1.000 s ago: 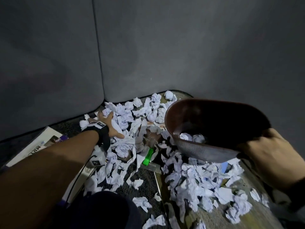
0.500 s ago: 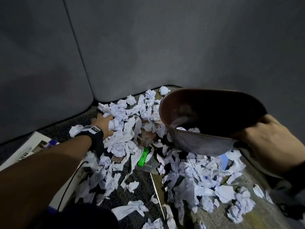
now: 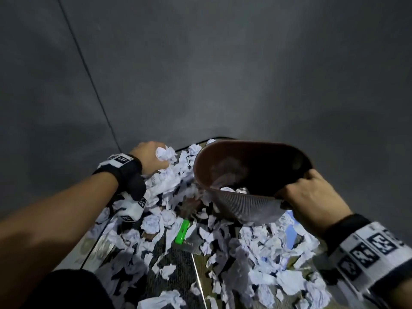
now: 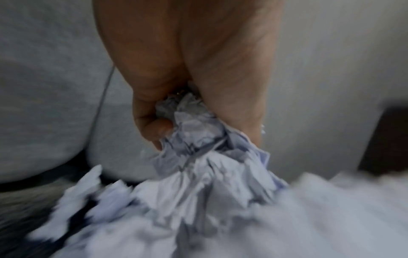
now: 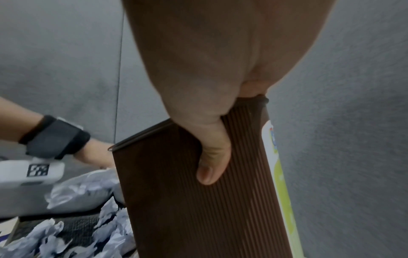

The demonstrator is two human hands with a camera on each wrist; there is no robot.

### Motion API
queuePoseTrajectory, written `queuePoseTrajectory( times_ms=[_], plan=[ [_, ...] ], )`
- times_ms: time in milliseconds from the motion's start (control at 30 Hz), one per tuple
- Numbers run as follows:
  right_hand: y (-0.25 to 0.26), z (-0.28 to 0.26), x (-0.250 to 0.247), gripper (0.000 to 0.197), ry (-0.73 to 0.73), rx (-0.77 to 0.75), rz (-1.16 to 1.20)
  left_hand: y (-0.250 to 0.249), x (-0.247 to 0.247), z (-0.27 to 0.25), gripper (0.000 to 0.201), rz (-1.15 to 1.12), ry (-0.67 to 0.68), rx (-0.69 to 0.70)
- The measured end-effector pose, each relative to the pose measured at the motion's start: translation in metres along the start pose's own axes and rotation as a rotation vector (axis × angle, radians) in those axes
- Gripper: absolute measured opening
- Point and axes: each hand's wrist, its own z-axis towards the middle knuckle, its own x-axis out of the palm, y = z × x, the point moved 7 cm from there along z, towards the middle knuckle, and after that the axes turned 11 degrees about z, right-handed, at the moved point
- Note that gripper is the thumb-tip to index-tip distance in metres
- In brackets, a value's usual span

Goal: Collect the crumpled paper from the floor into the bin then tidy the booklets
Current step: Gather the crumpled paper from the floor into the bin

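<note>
One wad of paper [image 4: 194, 125] is clenched in the left hand [image 3: 149, 157]; carry it toward 3 o'clock, over the bin [image 3: 252, 175] the right hand [image 3: 312, 197] grips tilted.

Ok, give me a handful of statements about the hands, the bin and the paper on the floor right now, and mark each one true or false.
1. The left hand grips a bunch of crumpled paper. True.
2. The right hand holds the brown bin by its rim. True.
3. The bin is full to the brim. False: only a few paper balls lie at its bottom.
4. The floor is already cleared of paper. False: crumpled pieces still cover much of it.
5. A green object lies among the paper. True.
</note>
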Motion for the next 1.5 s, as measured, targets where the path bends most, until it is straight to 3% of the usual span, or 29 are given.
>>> queuePoseTrajectory(
  times_ms=[67, 133, 233, 333, 533, 633, 800, 900, 1033, 1133, 1200, 1267, 1333, 1433, 1500],
  plan=[
    [-0.002, 0.005, -0.002, 0.029, -0.028, -0.009, 0.021, -0.023, -0.032, -0.01, 0.036, -0.111, -0.079, 0.035],
    [-0.002, 0.01, -0.007, 0.025, -0.049, -0.009, 0.062, -0.046, -0.065, -0.026, 0.014, -0.203, -0.193, 0.103],
    [0.001, 0.017, -0.004, 0.021, 0.008, -0.007, 0.062, -0.085, -0.096, -0.052, 0.01, -0.261, -0.285, 0.212],
    [0.002, 0.018, -0.006, 0.019, -0.003, -0.008, 0.072, -0.111, -0.111, -0.065, 0.008, -0.26, -0.295, 0.282],
    [0.0, 0.018, -0.002, 0.012, -0.023, -0.026, 0.045, -0.137, -0.088, -0.069, 0.011, -0.432, -0.372, 0.216],
    [0.009, 0.018, -0.012, 0.012, -0.096, -0.089, 0.046, -0.165, -0.054, -0.068, 0.01, -0.445, -0.296, 0.245],
    [0.007, 0.012, -0.001, 0.01, 0.029, -0.057, 0.094, -0.179, -0.019, -0.05, 0.027, -0.469, -0.095, 0.31],
    [0.009, 0.01, 0.001, 0.016, 0.085, -0.079, 0.09, -0.184, -0.013, -0.05, 0.024, -0.431, 0.005, 0.377],
    [0.014, 0.009, -0.001, 0.015, 0.034, -0.104, 0.034, -0.183, 0.0, -0.049, 0.026, -0.249, 0.105, 0.364],
    [0.015, 0.01, -0.005, 0.02, 0.011, -0.111, 0.036, -0.178, 0.014, -0.049, 0.057, -0.099, 0.26, 0.33],
    [0.014, 0.011, -0.01, 0.018, -0.024, -0.097, 0.083, -0.169, 0.016, -0.049, 0.078, -0.093, 0.349, 0.23],
    [0.012, 0.011, -0.009, 0.017, -0.021, -0.085, 0.115, -0.159, 0.008, -0.047, 0.079, -0.035, 0.291, 0.17],
    [0.01, 0.013, -0.004, 0.016, 0.0, -0.082, 0.084, -0.151, -0.009, -0.045, 0.059, 0.028, 0.129, 0.155],
    [0.007, 0.017, -0.006, 0.016, 0.007, -0.088, 0.102, -0.15, -0.032, -0.052, 0.019, -0.207, -0.077, 0.25],
    [0.001, 0.02, -0.007, 0.018, 0.051, -0.064, 0.084, -0.149, -0.051, -0.06, 0.013, -0.316, -0.221, 0.3]
  ],
)
